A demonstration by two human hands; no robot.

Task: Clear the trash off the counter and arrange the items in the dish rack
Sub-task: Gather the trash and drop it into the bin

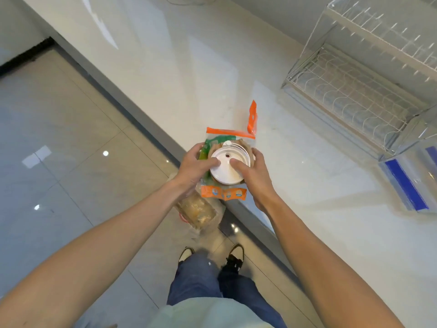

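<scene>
White plastic lid: the lid (228,164) caps a takeaway cup that sits inside a clear bag with orange strips (223,192), held over the front edge of the desk (307,162); this is the trash in hand.
Left hand: the left hand (192,168) is curled round the bag's left side, thumb pressed flat on the lid, so it is closed on the bundle.
Right hand: the right hand (251,171) wraps the right side the same way, thumb on the lid, fingers hidden behind the bag.
Second bag: a clear bag with something brownish in it (197,210) hangs below the left wrist, over the floor; what holds it cannot be told.
Doing it well: likely best to keep the cup upright and both thumbs on the lid so nothing leaks, gather the loose orange strips into the grip, then lift clear of the desk edge.
Risk: the thin bag could slip or the lid could pop if squeezed.
Dish rack: the white wire dish rack (354,95) stands well apart at the far right of the desk and looks empty; arranging it is not yet begun.
</scene>
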